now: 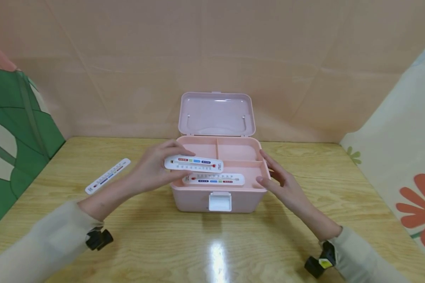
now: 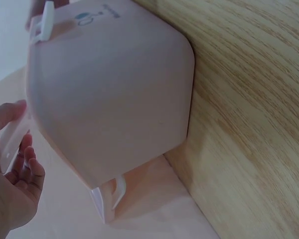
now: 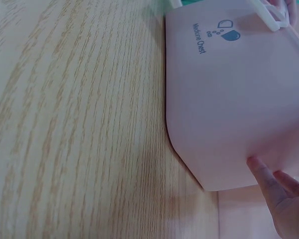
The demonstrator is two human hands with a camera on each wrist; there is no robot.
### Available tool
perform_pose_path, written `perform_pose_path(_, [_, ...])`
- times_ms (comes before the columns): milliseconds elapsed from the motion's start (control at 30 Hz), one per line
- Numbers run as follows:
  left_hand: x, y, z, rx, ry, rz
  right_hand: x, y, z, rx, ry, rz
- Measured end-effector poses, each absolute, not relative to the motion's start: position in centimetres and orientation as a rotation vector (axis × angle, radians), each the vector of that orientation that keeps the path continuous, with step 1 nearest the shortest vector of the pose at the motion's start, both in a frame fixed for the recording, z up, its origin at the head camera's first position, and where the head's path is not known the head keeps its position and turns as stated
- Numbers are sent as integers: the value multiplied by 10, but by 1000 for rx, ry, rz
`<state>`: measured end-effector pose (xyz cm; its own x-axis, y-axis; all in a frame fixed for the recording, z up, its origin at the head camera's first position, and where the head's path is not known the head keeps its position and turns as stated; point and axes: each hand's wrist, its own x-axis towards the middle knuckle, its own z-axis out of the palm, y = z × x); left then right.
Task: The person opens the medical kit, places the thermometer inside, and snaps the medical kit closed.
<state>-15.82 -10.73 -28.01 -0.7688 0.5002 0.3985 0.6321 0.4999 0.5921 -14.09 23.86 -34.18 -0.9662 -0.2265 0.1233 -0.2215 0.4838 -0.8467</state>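
Note:
My left hand [image 1: 154, 167] holds a white strip thermometer [image 1: 194, 163] by its left end, just above the front compartment of a pink medicine box [image 1: 191, 199]. A second thermometer [image 1: 214, 179] lies in that compartment, below the held one. On the box's right side rests my right hand [image 1: 287, 186], its thumb over the rim and its fingers along the outer wall. Those fingers [image 3: 261, 174] show against the side wall in the right wrist view. A third thermometer [image 1: 108, 176] lies slanted on the table, left of the box.
The box's lid [image 1: 217, 114] stands open at the back, near a beige backdrop [image 1: 134, 78]. A divider [image 1: 217, 148] splits the rear of the tray into two compartments. A white latch [image 1: 220, 202] hangs at the front. Everything stands on a wooden table [image 1: 170, 243].

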Motion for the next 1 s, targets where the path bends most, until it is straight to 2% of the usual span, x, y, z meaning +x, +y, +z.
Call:
perform_pose_path(667, [-163,-96,-283,-1085,-2534,-987,-141,239,-341,-395,2711,-1533])
perform_pose_path(1000, [-167,-89,-281,-1038,-2595,-842,-142,237,-340,-373,2716,-1498])
